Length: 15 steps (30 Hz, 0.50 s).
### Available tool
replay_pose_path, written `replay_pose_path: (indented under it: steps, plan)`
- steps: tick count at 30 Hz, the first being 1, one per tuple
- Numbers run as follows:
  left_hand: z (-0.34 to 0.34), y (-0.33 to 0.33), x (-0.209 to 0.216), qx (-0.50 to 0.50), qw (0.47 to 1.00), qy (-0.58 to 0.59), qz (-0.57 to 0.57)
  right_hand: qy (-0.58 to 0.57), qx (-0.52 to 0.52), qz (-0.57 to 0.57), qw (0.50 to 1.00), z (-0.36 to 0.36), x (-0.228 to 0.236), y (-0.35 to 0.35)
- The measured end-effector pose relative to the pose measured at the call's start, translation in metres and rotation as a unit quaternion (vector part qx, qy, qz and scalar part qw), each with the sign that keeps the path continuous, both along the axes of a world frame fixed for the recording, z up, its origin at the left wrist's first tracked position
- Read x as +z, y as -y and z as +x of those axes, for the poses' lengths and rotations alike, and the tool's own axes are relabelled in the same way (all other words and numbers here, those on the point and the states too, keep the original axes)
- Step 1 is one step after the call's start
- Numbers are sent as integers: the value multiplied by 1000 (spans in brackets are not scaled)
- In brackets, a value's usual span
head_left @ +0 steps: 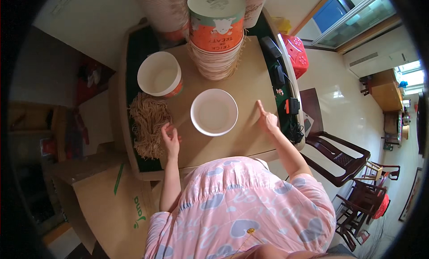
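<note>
A white paper bucket (214,112) stands mouth up in the middle of the tabletop, between my two hands and touched by neither. My left hand (171,138) is at the right edge of a bundle of tan paper cords (148,125), fingers apart and loosely bent; whether it touches the cords I cannot tell. To the bucket's right, my right hand (268,120) has its index finger stretched out over the cardboard, with nothing visible in it. A second bucket (159,73), orange near its base, stands behind the cords.
Upturned orange and green buckets (217,31) form a tall stack at the back, cords hanging from them. More stacked buckets (167,11) flank it. A cardboard sheet (254,84) covers the table's middle. Black adapters and cables (292,106) line the right edge. A carton (107,192) stands lower left.
</note>
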<state>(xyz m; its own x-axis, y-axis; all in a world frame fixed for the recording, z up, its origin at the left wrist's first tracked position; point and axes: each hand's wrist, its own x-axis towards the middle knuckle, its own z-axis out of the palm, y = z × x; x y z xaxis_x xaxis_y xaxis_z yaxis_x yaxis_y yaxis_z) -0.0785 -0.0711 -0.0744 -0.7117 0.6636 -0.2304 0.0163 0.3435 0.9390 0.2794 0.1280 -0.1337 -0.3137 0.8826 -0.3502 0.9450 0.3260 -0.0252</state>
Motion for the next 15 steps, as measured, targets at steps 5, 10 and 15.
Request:
replay_pose_path:
  steps: [5, 10, 15]
  plan:
    - [-31, 22, -15, 60, 998, 17, -9, -34, -173, -17, 984, 22, 12, -27]
    - [-44, 25, -21, 63, 997, 9, -49, -93, -247, -58, 963, 29, 1, -32]
    - [-53, 28, -46, 16, 993, -79, -89, -131, -220, -16, 967, 32, -9, -8]
